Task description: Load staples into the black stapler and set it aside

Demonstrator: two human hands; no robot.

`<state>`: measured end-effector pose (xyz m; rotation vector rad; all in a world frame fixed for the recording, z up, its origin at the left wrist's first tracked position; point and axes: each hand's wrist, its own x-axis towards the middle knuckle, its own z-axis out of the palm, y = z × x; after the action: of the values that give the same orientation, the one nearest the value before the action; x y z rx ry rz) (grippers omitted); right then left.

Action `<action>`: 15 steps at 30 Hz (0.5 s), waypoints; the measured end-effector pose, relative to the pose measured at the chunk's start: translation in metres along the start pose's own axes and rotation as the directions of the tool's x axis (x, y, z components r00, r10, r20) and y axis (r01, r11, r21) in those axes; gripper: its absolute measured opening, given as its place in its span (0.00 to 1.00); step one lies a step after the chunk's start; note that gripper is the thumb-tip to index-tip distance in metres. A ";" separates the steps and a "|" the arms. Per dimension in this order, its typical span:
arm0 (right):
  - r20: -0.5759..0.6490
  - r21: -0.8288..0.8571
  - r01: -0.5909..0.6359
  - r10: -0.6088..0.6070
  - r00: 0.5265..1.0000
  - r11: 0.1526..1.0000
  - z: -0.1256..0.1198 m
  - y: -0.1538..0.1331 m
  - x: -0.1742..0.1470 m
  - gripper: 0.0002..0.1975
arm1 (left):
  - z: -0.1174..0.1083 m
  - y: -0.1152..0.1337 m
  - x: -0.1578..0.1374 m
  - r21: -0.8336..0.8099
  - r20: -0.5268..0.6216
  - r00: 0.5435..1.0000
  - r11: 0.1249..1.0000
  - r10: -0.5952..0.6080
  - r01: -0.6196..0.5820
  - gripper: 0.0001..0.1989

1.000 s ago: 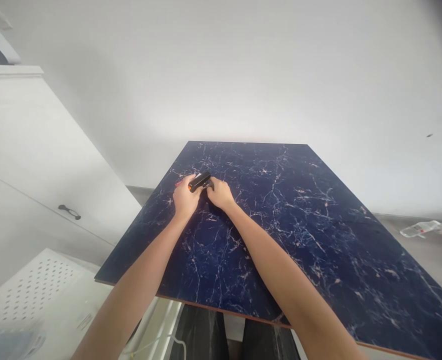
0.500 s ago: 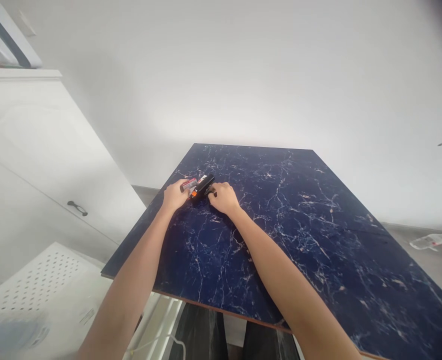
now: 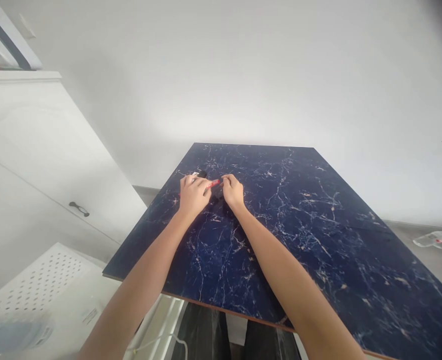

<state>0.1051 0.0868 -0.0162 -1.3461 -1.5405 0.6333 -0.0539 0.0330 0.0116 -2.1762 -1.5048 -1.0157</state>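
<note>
My left hand [image 3: 194, 194] is closed over the table, its fingers bent around a slim red piece with pale marks [image 3: 213, 183] that sticks out toward the right. Behind those fingers, a black object with a white patch [image 3: 201, 174] lies partly hidden on the tabletop. Close by on the right, my right hand [image 3: 233, 190] is curled in a pinch. A small dark and orange-brown bit [image 3: 221, 182] shows at its fingertips, too small to name. The red piece's end is right beside these fingertips; whether they touch I cannot tell.
The dark blue marbled table [image 3: 303, 225] stands against a white wall [image 3: 243, 75]. To the left is a white cabinet [image 3: 48, 150] with a dark handle [image 3: 79, 209]. Below it sits a white perforated box [image 3: 41, 280]. Clear plastic packaging [image 3: 436, 239] lies beyond the table's right edge.
My left hand has moved right and turned over, now covering most of the black object. My right hand has shifted slightly right. The red piece now points toward my right hand.
</note>
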 end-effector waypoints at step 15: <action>0.129 -0.191 0.128 -0.105 0.986 0.973 0.005 -0.006 -0.005 0.17 | 0.001 -0.035 0.002 -0.168 -0.106 0.879 0.879 -0.466 0.446 0.10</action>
<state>0.0977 0.0816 -0.0145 -1.3732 -1.8037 0.5029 -0.0849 0.0495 0.0074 -1.8131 -1.9817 -1.4300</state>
